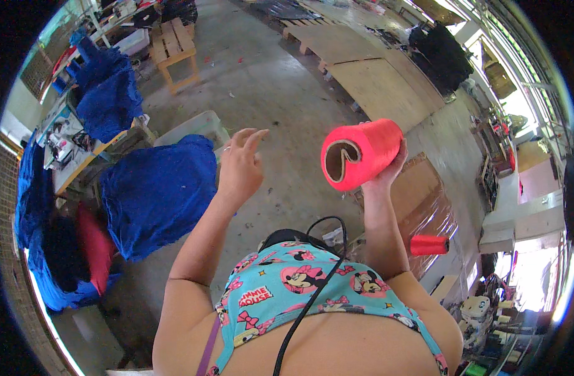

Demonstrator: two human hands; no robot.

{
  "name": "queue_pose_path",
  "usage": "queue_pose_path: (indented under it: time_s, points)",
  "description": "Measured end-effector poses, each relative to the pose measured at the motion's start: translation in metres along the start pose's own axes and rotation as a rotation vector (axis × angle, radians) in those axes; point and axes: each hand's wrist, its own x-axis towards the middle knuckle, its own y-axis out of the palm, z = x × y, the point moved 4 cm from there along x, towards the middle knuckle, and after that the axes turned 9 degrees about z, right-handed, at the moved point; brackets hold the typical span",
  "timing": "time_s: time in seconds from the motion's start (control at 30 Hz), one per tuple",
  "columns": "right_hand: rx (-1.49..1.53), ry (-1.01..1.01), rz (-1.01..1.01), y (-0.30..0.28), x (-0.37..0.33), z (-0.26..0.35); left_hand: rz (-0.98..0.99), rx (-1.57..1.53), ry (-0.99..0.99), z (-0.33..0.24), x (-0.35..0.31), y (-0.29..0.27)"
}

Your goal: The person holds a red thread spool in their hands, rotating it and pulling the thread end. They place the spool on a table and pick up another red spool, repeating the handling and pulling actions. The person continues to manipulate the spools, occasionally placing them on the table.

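From my end I have one thing in hand: a bright neon-red, tapered cone of glossy wound thread (376, 147) on a brown cardboard tube, up in the air to the front right of the body. The bare right hand (391, 173) grips it from its right side, palm against the thread. Most of those fingers go behind the cone, so I can't fairly say how each one sits, only that the hand bears it. The cone lies tilted, its hollow end facing back and to the left, the inside of the tube showing a folded edge.

The bare left hand (242, 164) is well apart from it, fingers loosely bent and parted, with nothing between them that I can see. It is nearest to the rumpled royal-blue fabric heap (161, 191), which lies against a pale translucent plastic bin (196, 128).

I judge the step in hand to be holding and handling this cone one-handed. As I read it, any next move calls for a firm right grip on slick-looking thread, with the left hand free to steady the tube end. A smaller red thread cone (425, 245) lies on its side to the right, near the brown cardboard sheet (418, 178), untouched.
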Motion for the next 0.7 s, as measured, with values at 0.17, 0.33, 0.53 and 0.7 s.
queue_pose_path:
  time_s: [0.17, 0.33, 0.53, 0.7]
  points:
    - [-0.048, 0.073, 0.056, 0.010, -0.002, -0.008, -0.020, -0.519, 0.226, -0.044, 0.019, -0.032]
    - [-0.043, 0.086, 0.047, 0.012, -0.006, -0.016, -0.100, -0.630, 0.534, -0.082, 0.031, -0.048]
    - [-0.014, 0.110, 0.082, 0.018, -0.013, -0.017, 0.039, -0.645, 0.549, -0.079, 0.038, -0.041]
    - [0.002, 0.095, 0.087, 0.022, -0.016, -0.011, -0.004, -0.642, 0.476, -0.075, 0.035, -0.033]
